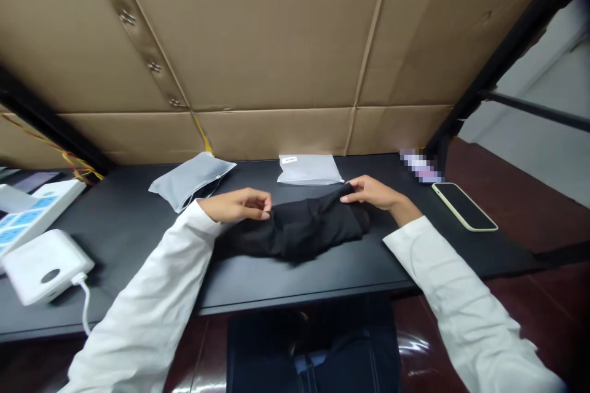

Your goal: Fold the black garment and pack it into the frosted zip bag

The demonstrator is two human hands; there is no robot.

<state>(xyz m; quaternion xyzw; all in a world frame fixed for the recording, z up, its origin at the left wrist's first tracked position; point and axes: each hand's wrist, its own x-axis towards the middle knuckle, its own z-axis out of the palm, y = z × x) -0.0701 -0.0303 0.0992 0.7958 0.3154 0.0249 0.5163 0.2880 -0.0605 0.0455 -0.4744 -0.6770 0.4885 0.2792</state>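
A crumpled black cloth (299, 230) lies across the middle of the dark table, near its front edge. My left hand (239, 204) pinches the cloth's upper edge at the left, fingertips pressed together. At the right, my right hand (373, 193) grips a raised corner of the same cloth between thumb and fingers. Just behind the cloth is a flat frosted bag (310, 170) with a small white label. Another frosted bag (191, 181), with something dark at its opening, rests behind my left hand.
On the right lies a phone (464, 207), beside a pixelated item (420, 166). A white device (48, 267) with a cable and a white box with blue labels (37, 212) occupy the left. Cardboard (276, 43) rises behind the table (295, 282).
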